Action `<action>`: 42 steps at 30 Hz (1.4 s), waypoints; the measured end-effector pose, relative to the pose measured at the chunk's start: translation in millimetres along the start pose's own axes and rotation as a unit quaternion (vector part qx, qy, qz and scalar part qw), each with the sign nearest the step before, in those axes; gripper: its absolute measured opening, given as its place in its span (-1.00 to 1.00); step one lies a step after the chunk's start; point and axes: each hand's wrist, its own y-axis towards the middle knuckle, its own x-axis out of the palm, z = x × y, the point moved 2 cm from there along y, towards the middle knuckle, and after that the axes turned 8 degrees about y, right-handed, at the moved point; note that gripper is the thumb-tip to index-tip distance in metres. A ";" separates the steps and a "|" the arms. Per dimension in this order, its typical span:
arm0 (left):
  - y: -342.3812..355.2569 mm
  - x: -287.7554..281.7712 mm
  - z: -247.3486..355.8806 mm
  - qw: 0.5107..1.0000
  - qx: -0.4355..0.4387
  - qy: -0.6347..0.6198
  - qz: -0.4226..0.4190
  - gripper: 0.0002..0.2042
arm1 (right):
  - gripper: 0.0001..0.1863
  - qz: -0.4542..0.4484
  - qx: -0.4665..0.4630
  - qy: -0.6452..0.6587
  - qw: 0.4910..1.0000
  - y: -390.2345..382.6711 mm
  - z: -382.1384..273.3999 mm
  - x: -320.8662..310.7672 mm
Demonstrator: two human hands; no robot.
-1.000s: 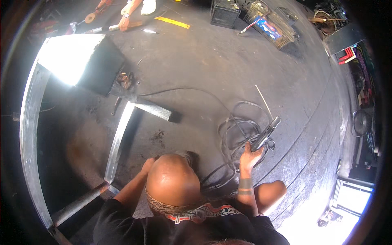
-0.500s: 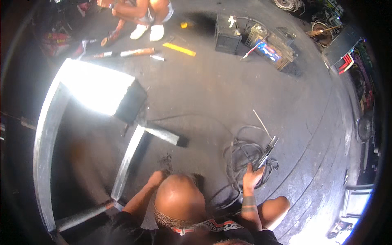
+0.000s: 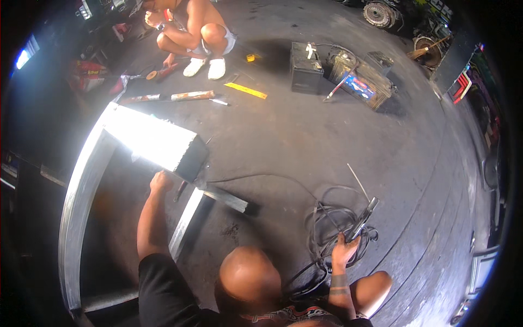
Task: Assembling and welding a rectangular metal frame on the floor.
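My right hand grips a dark welding electrode holder with a thin rod angled up from it, above coiled black cable. My left hand is at the lower edge of a bright, glare-covered metal box; its fingertips are too unclear to tell their grip. The box sits at the top of a welded square-tube frame on my left. A shorter tube with a branch lies just right of that hand, and a cable runs from near it toward the coil.
A co-worker squats at the top, near metal pipes, a yellow square and small tools. Two batteries with leads stand upper right. Wheels, a broom and dark clutter line the right edge.
My left arm has swung forward and up from beside my knee to the box. The view has tilted up, showing more of the co-worker. The rod holder remains in my right hand.
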 end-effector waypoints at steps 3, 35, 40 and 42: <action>22.6 25.8 -9.0 1.000 -0.004 0.003 0.027 -0.70 | -0.25 -0.007 0.001 0.002 1.000 0.0 4.4 -0.4; -344.5 159.2 94.5 0.920 0.139 -0.324 -0.169 -0.79 | -0.45 -0.027 -0.062 0.031 0.997 -0.1 -7.9 11.4; -360.8 158.4 101.9 0.877 0.187 -0.346 -0.276 -0.78 | -0.35 -0.035 -0.022 0.026 0.999 -0.1 -10.7 7.3; -347.7 158.6 100.5 0.868 0.186 -0.351 -0.297 -0.77 | -0.31 -0.026 -0.025 0.034 0.999 1.2 -4.1 6.8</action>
